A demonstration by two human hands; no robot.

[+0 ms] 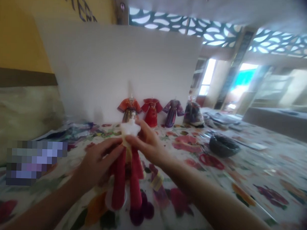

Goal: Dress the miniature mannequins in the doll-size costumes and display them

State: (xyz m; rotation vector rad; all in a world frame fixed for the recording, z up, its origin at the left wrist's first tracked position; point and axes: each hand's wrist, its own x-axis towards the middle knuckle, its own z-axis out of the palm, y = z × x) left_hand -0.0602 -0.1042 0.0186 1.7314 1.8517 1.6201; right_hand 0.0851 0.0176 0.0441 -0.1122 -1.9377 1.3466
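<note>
Both hands meet on a small doll garment [127, 167], held up in front of the white board [119, 70]. The left hand [96, 165] grips its red skirt; the right hand [148, 143] pinches the white top. Steady, light fingers look wisest here, pulling evenly. Blur hides the garment's fastenings, and finished costumes [151, 111] at the board's foot stay indistinct.

I held a small doll garment [128, 161] above the table [254, 172], my left hand [96, 163] on its left, my right hand [147, 143] on its right. Behind the garment four dressed miniatures [151, 111] stood in a row before a board [119, 70]. A bowl [224, 145] sat to the garment's right.
</note>
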